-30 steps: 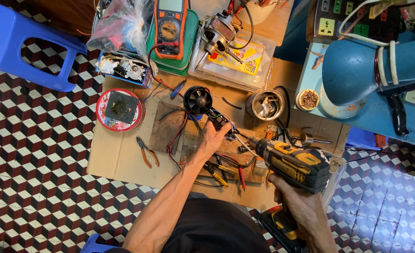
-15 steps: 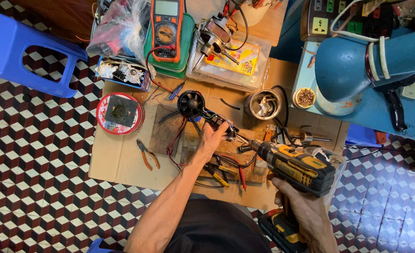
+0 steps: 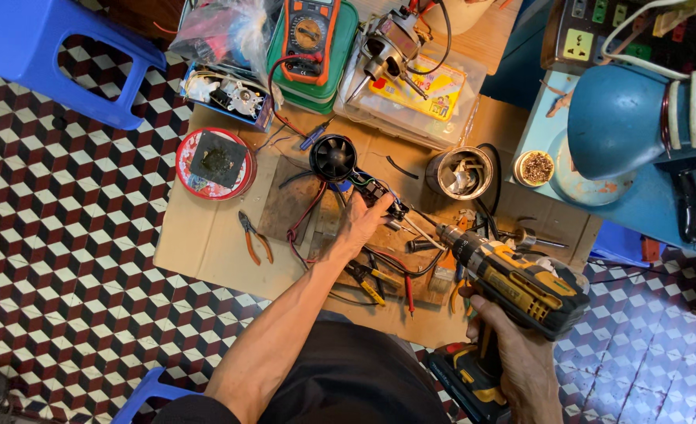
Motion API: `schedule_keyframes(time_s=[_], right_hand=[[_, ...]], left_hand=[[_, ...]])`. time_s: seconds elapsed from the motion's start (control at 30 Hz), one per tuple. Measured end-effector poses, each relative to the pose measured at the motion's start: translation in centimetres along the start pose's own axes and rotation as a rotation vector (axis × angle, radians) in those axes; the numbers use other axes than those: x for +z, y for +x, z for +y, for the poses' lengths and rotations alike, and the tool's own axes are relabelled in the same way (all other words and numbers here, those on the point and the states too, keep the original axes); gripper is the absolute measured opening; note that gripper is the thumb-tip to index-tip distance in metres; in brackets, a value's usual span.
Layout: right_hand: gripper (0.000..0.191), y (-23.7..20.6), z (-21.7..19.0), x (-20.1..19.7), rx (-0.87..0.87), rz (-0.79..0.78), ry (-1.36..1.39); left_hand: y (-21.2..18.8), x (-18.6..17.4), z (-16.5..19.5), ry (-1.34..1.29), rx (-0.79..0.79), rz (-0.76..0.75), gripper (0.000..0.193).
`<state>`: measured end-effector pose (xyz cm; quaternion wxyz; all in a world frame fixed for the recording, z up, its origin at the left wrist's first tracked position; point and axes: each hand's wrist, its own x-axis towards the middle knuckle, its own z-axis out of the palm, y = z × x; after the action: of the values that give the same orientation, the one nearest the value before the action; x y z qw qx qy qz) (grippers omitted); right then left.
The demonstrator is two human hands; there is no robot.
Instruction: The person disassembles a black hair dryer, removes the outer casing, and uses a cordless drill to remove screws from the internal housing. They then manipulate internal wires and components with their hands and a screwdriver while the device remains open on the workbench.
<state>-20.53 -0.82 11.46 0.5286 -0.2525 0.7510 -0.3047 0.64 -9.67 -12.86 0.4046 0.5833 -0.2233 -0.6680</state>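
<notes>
My left hand (image 3: 361, 224) grips a black device with a round fan housing (image 3: 334, 157) and loose red, black and white wires, pressing it onto a wooden board (image 3: 289, 208). My right hand (image 3: 513, 353) is closed around the handle of a yellow and black cordless drill (image 3: 520, 279). The drill's bit points up and left, its tip close to the black part under my left fingers.
On the cardboard sheet (image 3: 206, 243) lie orange-handled pliers (image 3: 253, 235), a red round tin (image 3: 215, 162), yellow-handled cutters (image 3: 363, 281) and a metal can (image 3: 461, 173). A multimeter (image 3: 310, 39) sits at the back, a blue stool (image 3: 57, 55) at left, a blue lamp (image 3: 638, 118) at right.
The view has shifted slightly. The drill's tip has come closer to the black part that my left hand holds; that hand has stayed in place.
</notes>
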Motion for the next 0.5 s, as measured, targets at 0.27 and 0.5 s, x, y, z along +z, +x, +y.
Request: schedule_keyframes(time_s=[0.27, 0.5], right_hand=[[0.028, 6.4, 4.3, 1.1, -0.003, -0.062, 0.054], [0.023, 11.1, 10.2, 2.0, 0.153, -0.133, 0.312]], left_hand=[[-0.5, -2.1, -0.8, 0.047, 0.047, 0.011, 0.066], [-2.6, -3.6, -1.0, 0.05, 0.091, -0.009, 0.05]])
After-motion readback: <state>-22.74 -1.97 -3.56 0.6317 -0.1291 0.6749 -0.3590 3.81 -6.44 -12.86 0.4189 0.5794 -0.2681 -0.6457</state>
